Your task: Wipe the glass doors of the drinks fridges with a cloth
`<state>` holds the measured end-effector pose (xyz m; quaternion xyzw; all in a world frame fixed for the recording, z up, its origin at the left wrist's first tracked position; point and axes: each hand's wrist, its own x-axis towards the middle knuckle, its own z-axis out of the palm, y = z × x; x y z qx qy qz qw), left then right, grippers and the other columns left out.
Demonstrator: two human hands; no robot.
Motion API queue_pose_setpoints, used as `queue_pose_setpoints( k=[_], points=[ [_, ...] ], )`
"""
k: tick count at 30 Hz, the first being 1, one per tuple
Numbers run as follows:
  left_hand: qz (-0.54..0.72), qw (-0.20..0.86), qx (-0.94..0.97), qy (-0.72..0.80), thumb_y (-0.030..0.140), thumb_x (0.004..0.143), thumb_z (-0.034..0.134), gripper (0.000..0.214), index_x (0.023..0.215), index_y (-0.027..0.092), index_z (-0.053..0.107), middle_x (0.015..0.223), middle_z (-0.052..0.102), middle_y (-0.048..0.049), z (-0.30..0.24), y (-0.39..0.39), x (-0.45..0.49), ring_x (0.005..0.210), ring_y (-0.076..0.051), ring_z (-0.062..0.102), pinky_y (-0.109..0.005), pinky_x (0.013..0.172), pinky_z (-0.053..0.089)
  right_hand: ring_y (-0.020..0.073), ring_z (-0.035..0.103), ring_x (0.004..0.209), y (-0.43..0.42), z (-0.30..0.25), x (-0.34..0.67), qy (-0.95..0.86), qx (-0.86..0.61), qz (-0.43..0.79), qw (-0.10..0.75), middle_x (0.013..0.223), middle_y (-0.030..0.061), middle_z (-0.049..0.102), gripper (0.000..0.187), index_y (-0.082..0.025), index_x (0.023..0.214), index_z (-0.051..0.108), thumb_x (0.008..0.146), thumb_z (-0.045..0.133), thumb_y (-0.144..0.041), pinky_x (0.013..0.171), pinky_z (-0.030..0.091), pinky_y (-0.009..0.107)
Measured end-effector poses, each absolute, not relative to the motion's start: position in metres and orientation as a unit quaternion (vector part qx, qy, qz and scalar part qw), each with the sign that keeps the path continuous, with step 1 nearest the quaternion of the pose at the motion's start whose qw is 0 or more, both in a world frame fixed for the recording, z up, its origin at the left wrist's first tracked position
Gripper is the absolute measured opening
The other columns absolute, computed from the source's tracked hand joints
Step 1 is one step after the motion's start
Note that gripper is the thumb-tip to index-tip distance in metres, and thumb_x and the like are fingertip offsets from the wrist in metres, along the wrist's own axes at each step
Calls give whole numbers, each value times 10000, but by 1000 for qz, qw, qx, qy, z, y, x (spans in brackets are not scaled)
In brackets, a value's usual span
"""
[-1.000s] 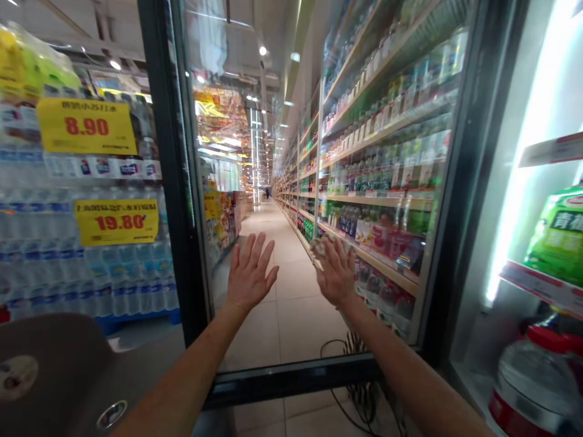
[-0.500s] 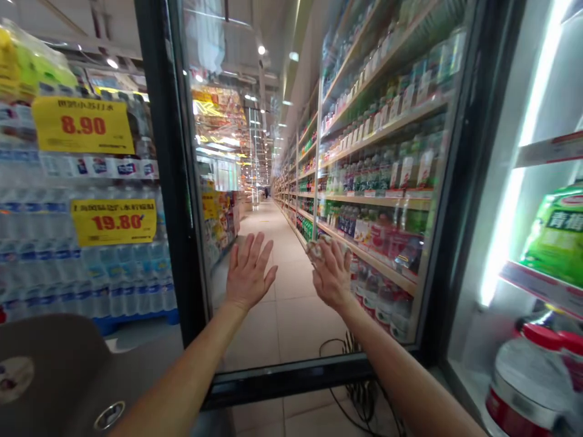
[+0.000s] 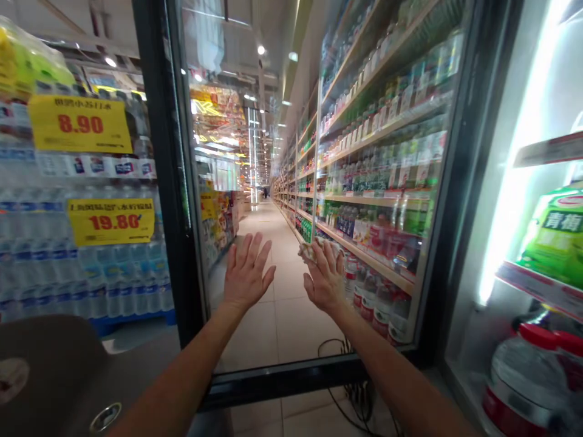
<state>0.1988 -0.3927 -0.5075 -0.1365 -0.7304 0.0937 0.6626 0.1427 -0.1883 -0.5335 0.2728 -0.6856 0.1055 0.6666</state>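
An open glass cooler door [image 3: 291,152] in a black frame stands in front of me. My left hand [image 3: 246,273] lies flat on the glass with its fingers spread. Beside it, my right hand [image 3: 324,276] presses a crumpled pale cloth [image 3: 310,249] against the glass; the cloth shows above the fingertips. Through the pane I see a supermarket aisle with shelves of bottled drinks.
The lit cooler interior [image 3: 537,182] opens at the right, with a green package [image 3: 553,237] on a shelf and a large red-capped water jug [image 3: 528,376] below. Stacked water packs with yellow price signs [image 3: 112,221] stand at the left. Black cables [image 3: 350,400] lie on the floor under the door.
My right hand with the cloth has slid slightly left along the glass. The left hand has stayed almost where it was.
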Motion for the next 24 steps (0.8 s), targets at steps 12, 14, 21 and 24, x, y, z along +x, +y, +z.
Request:
queue_pose_setpoints(
  k=[12, 14, 21, 24],
  points=[
    [84, 665, -135, -730, 331, 873, 497, 637, 1446, 217, 244, 1445, 366, -100, -509, -390, 200, 1400, -211, 182, -430, 1152, 100, 342, 239, 1369, -135, -518, 124, -669, 88, 223, 704, 1449, 161, 341, 545, -182, 1392, 392, 856, 378, -278, 1049, 232, 614],
    [90, 665, -132, -729, 340, 876, 494, 626, 1441, 210, 258, 1445, 365, -105, -508, -391, 199, 1401, -209, 175, -429, 1151, 98, 318, 235, 1377, -163, -523, 133, -676, 167, 174, 696, 1426, 134, 387, 520, -204, 1366, 433, 851, 404, -270, 1078, 214, 575],
    [90, 660, -140, -733, 340, 871, 508, 643, 1444, 208, 246, 1444, 364, -105, -507, -392, 199, 1405, -198, 150, -412, 1157, 76, 311, 272, 1361, -108, -522, 116, -690, 128, 165, 693, 1429, 135, 387, 511, -215, 1349, 457, 843, 398, -261, 1072, 206, 589],
    [93, 658, -131, -736, 347, 874, 496, 636, 1443, 211, 249, 1444, 365, -100, -508, -391, 200, 1398, -211, 183, -423, 1154, 88, 343, 290, 1343, -70, -516, 104, -673, 20, 230, 702, 1447, 178, 341, 541, -160, 1385, 399, 859, 346, -276, 1028, 259, 615]
  ],
)
